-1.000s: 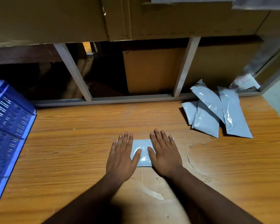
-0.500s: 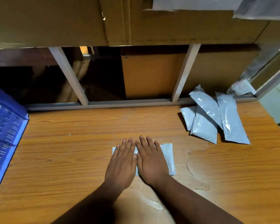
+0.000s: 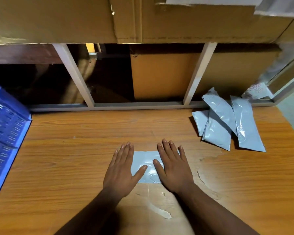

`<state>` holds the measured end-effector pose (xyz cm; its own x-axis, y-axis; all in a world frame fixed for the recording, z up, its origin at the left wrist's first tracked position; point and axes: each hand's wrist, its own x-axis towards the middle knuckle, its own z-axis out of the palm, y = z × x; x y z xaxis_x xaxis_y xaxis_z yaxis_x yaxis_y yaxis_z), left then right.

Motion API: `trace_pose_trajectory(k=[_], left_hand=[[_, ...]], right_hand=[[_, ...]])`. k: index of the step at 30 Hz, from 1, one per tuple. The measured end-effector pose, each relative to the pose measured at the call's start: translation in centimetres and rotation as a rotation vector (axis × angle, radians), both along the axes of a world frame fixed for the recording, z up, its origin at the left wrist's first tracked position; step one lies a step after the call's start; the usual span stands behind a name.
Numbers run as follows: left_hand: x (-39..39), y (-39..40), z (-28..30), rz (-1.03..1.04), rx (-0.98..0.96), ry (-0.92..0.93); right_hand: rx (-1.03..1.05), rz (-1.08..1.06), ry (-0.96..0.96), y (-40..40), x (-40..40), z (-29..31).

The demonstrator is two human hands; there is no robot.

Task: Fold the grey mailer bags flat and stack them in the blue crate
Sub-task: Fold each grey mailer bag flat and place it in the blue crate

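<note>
Half a second ago the two palms lay side by side at the middle of the folded mailer bag (image 3: 146, 165); now they have slid apart toward its ends. The left hand (image 3: 120, 172) and right hand (image 3: 172, 168) both lie flat with straight fingers, pressing it onto the wooden surface (image 3: 75, 167). It looks light, thin, soft and glossy, so probably slippery and springy at the crease; pinching a folded edge seems best. The blue crate (image 3: 5, 129) stands at far left, unfolded bags (image 3: 227, 122) at far right.
</note>
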<state>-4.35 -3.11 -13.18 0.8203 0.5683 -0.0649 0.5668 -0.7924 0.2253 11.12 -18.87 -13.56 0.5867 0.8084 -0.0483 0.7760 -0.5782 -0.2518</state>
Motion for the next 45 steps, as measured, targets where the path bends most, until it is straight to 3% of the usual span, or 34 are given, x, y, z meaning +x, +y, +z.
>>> trace_pose_trajectory(k=[9, 25, 28, 32, 37, 40, 42, 45], left_hand=[[-0.3, 0.2, -0.1, -0.027, 0.004, -0.008], [-0.4, 0.1, -0.1, 0.031, -0.025, -0.037], [-0.8, 0.3, 0.0, 0.037, -0.094, -0.085], [-1.1, 2.4, 0.5, 0.048, -0.372, -0.273], [-0.2, 5.2, 3.5, -0.020, -0.539, -0.149], [0.0, 5.5, 6.6, 0.029, -0.584, -0.201], [-0.4, 5.4, 8.6, 0.078, -0.529, -0.346], [-1.9, 4.7, 10.2, 0.022, -0.234, -0.542]], right_hand=[[-0.028, 0.019, 0.075, -0.8, 0.9, 0.1], [-0.047, -0.048, 0.015, -2.2, 1.2, 0.0], [-0.034, -0.028, 0.055, -2.5, 1.4, 0.4], [0.060, 0.023, 0.191, -2.1, 2.9, 2.1], [0.120, 0.027, 0.310, -0.7, 3.8, 4.4], [0.126, 0.035, 0.284, 0.1, 4.0, 6.4], [0.266, 0.090, 0.163, 0.0, 4.3, 7.9], [0.504, 0.106, 0.018, -0.8, 4.0, 9.0]])
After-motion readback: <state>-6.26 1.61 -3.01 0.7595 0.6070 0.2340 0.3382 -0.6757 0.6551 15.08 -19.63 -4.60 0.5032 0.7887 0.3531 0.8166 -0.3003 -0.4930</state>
